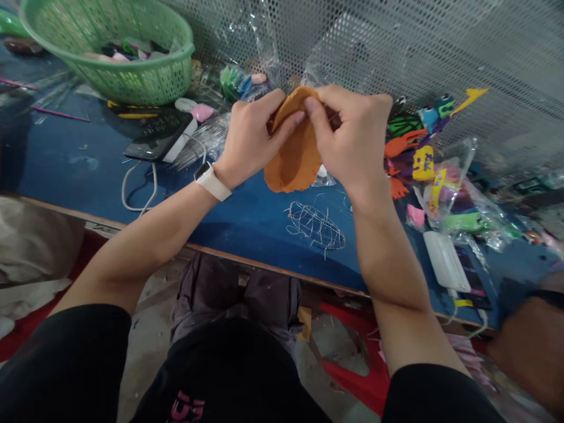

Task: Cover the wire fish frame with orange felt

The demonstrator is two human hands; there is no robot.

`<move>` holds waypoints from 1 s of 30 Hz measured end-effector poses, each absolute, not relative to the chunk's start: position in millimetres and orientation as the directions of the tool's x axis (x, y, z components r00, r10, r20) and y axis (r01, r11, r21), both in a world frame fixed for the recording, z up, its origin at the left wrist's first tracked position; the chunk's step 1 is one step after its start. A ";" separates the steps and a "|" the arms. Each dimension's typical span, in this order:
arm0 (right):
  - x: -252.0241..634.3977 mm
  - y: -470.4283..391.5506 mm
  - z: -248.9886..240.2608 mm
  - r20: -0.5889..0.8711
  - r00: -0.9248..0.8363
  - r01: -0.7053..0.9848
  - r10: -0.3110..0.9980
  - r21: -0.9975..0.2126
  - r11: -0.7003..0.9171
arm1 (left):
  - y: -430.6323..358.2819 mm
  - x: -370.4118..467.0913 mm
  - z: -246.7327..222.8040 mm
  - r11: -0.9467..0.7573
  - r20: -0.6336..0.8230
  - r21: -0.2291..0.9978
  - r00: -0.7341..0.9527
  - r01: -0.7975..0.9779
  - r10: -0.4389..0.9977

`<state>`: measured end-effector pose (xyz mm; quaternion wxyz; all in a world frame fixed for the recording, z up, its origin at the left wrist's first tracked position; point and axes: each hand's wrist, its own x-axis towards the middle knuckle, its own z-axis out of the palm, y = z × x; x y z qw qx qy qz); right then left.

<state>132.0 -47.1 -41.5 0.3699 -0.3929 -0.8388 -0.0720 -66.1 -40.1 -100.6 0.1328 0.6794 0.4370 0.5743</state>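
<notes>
A thin, flattened sheet of orange-brown modelling clay (293, 167) hangs between my two hands above the blue table, its lower edge ragged. My left hand (255, 126) pinches its upper left edge between thumb and fingers. On the upper right side, my right hand (348, 126) grips it the same way, thumb pressed on the near face. The sheet's top curls over a little between the hands. Below, on the tabletop, lies a small oval cage of bent silver wire (317, 226), touched by neither hand.
A green plastic basket (132, 76) stands at the back left, near a black phone (158, 135) with a white cable. Coloured clay figures (423, 117) and plastic wrappers crowd the right. A white power bank (446, 261) lies near the front edge; another person's arm (533, 346) is at far right.
</notes>
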 end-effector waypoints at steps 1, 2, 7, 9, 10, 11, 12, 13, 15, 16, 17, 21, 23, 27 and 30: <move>132.2 -46.5 -42.2 0.677 -0.416 0.713 0.607 -0.171 0.680 | -39.6 -66.4 -100.4 -0.581 0.669 0.672 -0.042 0.459 0.742; 132.3 -46.3 -42.8 0.674 -0.418 0.710 0.609 -0.176 0.682 | -39.0 -66.5 -100.5 -0.582 0.677 0.661 -0.042 0.474 0.735; 132.2 -49.4 -43.1 0.715 -0.431 0.662 0.550 -0.163 0.731 | -35.3 -67.1 -102.7 -0.632 0.726 0.614 -0.025 0.473 0.687; 133.1 -50.0 -42.8 0.717 -0.428 0.678 0.550 -0.148 0.720 | -34.2 -67.8 -103.8 -0.639 0.715 0.628 -0.005 0.445 0.700; 134.0 -49.7 -42.7 0.714 -0.424 0.689 0.558 -0.145 0.710 | -33.7 -68.3 -104.3 -0.637 0.699 0.644 0.012 0.424 0.715; 135.1 -49.0 -42.7 0.709 -0.419 0.696 0.567 -0.149 0.702 | -33.1 -68.7 -104.8 -0.635 0.683 0.662 0.029 0.399 0.730; 136.3 -48.1 -42.7 0.705 -0.414 0.699 0.576 -0.160 0.697 | -32.3 -69.1 -105.2 -0.634 0.666 0.680 0.049 0.368 0.744; 137.6 -47.1 -42.8 0.698 -0.412 0.695 0.585 -0.174 0.697 | -31.5 -69.4 -105.5 -0.634 0.654 0.695 0.067 0.339 0.753; 139.6 -45.1 -42.9 0.691 -0.419 0.678 0.589 -0.193 0.709 | -29.9 -69.8 -105.6 -0.625 0.635 0.718 0.080 0.306 0.769; 140.2 -44.5 -43.0 0.693 -0.422 0.668 0.584 -0.197 0.717 | -29.4 -70.1 -105.4 -0.618 0.628 0.723 0.079 0.308 0.774; 140.4 -44.1 -42.9 0.699 -0.422 0.660 0.577 -0.200 0.724 | -29.1 -70.4 -105.0 -0.609 0.621 0.726 0.075 0.321 0.780; 139.8 -44.0 -42.0 0.665 -0.426 0.647 0.613 -0.250 0.721 | -28.4 -72.8 -104.0 -0.579 0.581 0.758 0.091 0.301 0.809; 140.2 -43.1 -41.4 0.635 -0.423 0.647 0.646 -0.287 0.706 | -27.0 -74.4 -105.0 -0.574 0.569 0.780 0.101 0.247 0.816; 142.2 -37.5 -41.4 0.631 -0.401 0.606 0.664 -0.361 0.709 | -23.6 -76.3 -109.3 -0.543 0.534 0.811 0.105 0.218 0.839; 142.0 -34.7 -41.5 0.637 -0.378 0.600 0.672 -0.384 0.702 | -23.5 -75.7 -111.5 -0.533 0.515 0.832 0.145 0.155 0.845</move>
